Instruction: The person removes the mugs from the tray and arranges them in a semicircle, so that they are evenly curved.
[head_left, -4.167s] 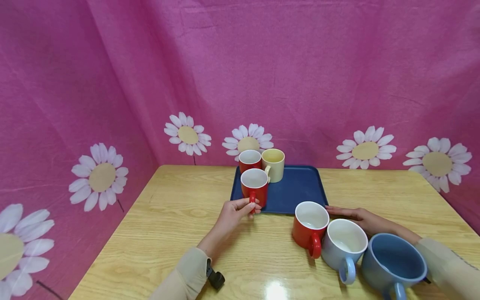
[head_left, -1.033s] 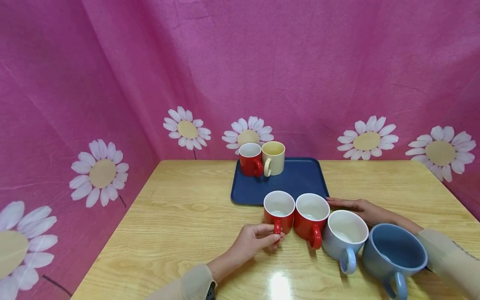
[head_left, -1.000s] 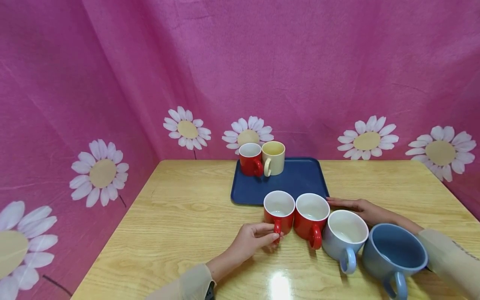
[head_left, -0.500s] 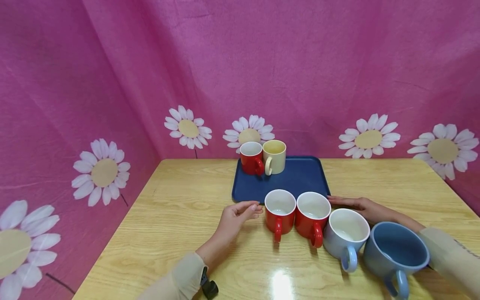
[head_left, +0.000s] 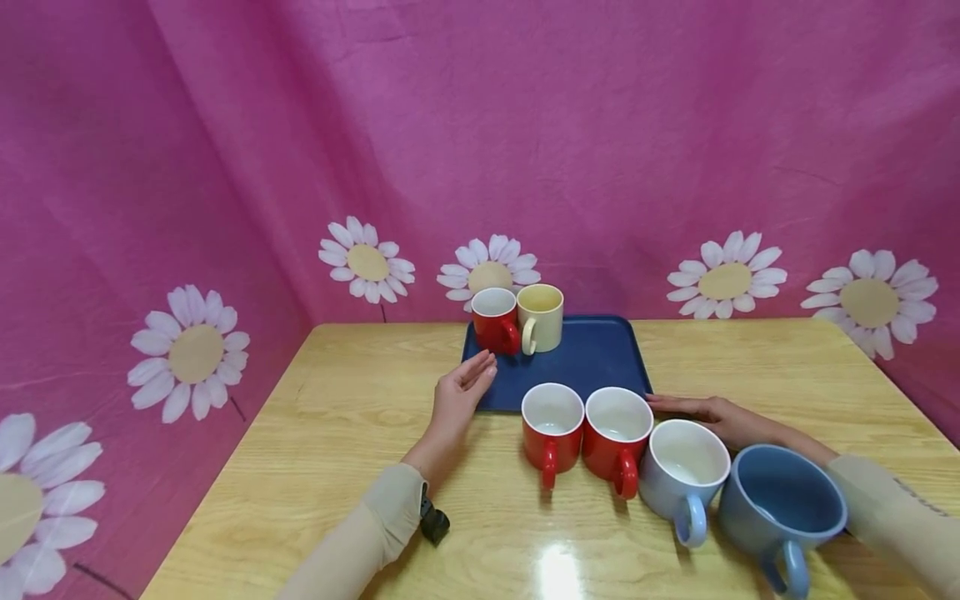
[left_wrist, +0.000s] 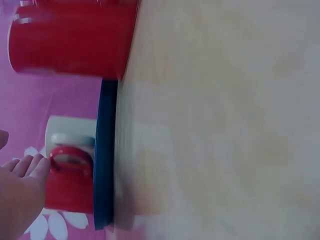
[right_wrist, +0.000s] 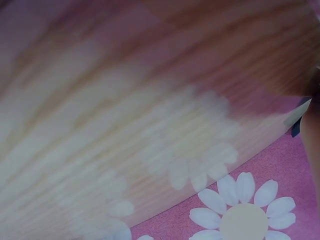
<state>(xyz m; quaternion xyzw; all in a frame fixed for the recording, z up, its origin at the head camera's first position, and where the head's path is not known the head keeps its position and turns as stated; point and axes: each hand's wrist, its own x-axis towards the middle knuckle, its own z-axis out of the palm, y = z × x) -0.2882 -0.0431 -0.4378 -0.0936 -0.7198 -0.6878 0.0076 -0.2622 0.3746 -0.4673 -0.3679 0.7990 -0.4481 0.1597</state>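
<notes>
My left hand [head_left: 454, 398] reaches over the front left edge of the blue tray [head_left: 592, 358], fingers extended and holding nothing. Just beyond its fingertips stands a red mug [head_left: 491, 332] with a white inside. Beside that mug on the tray is a cream mug [head_left: 550, 327] with a yellow inside. The left wrist view has the left hand [left_wrist: 22, 195] close to the red mug [left_wrist: 67, 192]. Flat by the tray's front right corner lies my right hand [head_left: 727, 421], its straight fingertips at the tray's edge. Mugs partly cover that hand's near side.
On the wooden table [head_left: 360, 442], a front row runs from a red mug [head_left: 538, 442] to a second red mug [head_left: 603, 448], a light blue mug [head_left: 671, 483] and a large grey-blue mug [head_left: 765, 525]. A pink flowered cloth [head_left: 600, 150] hangs behind and at the left.
A red mug has gone from the tray to the left end of the front row. My left hand let go of its handle and moved forward to the tray. The right hand stayed put.
</notes>
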